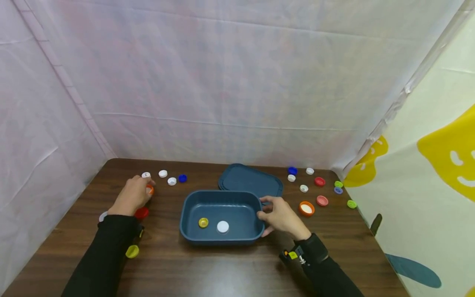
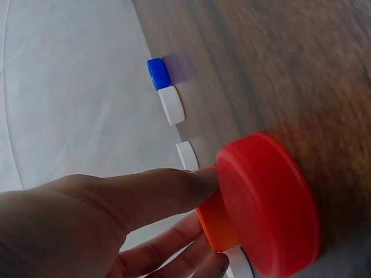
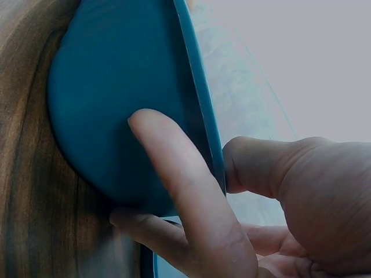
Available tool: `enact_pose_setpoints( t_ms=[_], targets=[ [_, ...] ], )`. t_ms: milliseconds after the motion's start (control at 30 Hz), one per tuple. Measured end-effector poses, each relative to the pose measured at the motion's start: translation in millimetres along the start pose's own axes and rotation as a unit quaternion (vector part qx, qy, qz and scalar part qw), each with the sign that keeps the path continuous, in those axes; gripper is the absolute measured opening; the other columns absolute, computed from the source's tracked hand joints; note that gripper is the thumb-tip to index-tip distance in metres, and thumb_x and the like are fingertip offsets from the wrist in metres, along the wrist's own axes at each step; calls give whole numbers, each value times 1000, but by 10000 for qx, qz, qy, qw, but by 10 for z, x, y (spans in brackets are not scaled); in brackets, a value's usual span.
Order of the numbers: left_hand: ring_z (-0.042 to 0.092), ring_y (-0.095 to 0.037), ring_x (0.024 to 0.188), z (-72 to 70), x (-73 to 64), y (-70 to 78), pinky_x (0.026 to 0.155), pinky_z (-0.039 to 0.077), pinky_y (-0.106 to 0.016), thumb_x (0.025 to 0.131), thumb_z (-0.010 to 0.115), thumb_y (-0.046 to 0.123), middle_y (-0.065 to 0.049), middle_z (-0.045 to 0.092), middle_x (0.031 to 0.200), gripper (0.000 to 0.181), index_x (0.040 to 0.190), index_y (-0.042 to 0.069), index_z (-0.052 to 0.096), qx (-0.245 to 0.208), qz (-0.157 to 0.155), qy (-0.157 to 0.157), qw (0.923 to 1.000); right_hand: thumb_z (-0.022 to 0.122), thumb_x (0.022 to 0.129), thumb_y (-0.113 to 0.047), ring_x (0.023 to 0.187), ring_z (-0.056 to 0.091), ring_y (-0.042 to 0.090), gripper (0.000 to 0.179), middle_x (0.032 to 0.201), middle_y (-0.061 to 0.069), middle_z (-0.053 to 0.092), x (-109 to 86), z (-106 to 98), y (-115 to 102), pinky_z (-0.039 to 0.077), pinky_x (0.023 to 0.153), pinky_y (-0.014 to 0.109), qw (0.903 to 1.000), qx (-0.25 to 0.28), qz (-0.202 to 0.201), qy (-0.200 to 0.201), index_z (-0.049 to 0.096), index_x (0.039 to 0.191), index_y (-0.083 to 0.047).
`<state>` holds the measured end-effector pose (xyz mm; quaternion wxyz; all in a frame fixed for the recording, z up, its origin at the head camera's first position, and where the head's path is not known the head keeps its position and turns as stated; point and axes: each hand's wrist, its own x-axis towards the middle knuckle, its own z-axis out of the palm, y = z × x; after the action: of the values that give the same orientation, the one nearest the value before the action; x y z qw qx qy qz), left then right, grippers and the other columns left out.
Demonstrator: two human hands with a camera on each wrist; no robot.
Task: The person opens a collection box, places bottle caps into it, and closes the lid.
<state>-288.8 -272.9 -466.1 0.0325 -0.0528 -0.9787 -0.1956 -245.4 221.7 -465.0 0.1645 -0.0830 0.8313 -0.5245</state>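
A dark blue rectangular container [image 1: 193, 237] stands mid-table, with a yellow bottle cap [image 1: 203, 222] and a white bottle cap [image 1: 222, 227] inside. My right hand [image 1: 283, 216] grips its right wall; in the right wrist view the thumb lies at the rim and fingers press the outside. At the left, my left hand [image 1: 131, 196] pinches an orange bottle cap [image 2: 217, 223] between thumb and fingers. A red bottle cap [image 2: 269, 205] stands close beside it, nearer the left wrist camera. In the head view the hand partly covers the orange cap.
The blue lid [image 1: 252, 179] lies behind the container. White caps [image 1: 163, 173] and a blue cap [image 1: 182, 178] lie at the back left, a yellow-green cap [image 1: 132, 251] by the left sleeve. Several coloured caps, including an orange one [image 1: 306, 208], spread over the right side.
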Motion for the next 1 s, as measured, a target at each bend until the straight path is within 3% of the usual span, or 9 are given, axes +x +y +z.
enact_pose_setpoints(
  t_ms=[367, 567, 833, 1000],
  targets=[
    [67, -56, 118, -14, -7, 14, 100, 61, -69, 99, 76, -6, -41, 72, 127, 30, 129, -12, 79, -105, 212, 70, 9997, 75, 109, -6, 72, 86, 31, 62, 144, 37, 76, 4, -6, -10, 73, 66, 46, 10000, 1, 11, -22, 54, 166, 9],
    [68, -56, 120, -17, 0, 86, 106, 59, -72, 99, 77, -4, -39, 74, 130, 31, 130, -11, 79, -139, 289, 96, 9994, 75, 109, -5, 73, 86, 31, 62, 143, 37, 76, -2, -6, -17, 73, 66, 46, 10000, -36, -25, -41, 54, 165, 10],
    [68, -55, 123, -56, 1, 348, 107, 60, -70, 100, 83, 2, -37, 74, 130, 34, 133, -6, 80, -223, 702, 159, 9972, 74, 109, -5, 73, 86, 30, 61, 143, 37, 76, -16, -3, -45, 73, 66, 46, 10000, -80, 20, -12, 54, 165, 9],
    [69, -54, 125, -77, -53, 597, 108, 59, -70, 102, 87, 7, -32, 75, 130, 35, 135, -4, 81, -222, 1014, 237, 9943, 74, 110, -5, 72, 86, 30, 61, 144, 37, 76, -20, 3, -43, 73, 67, 47, 10000, -59, 32, -18, 54, 165, 9]
  ],
)
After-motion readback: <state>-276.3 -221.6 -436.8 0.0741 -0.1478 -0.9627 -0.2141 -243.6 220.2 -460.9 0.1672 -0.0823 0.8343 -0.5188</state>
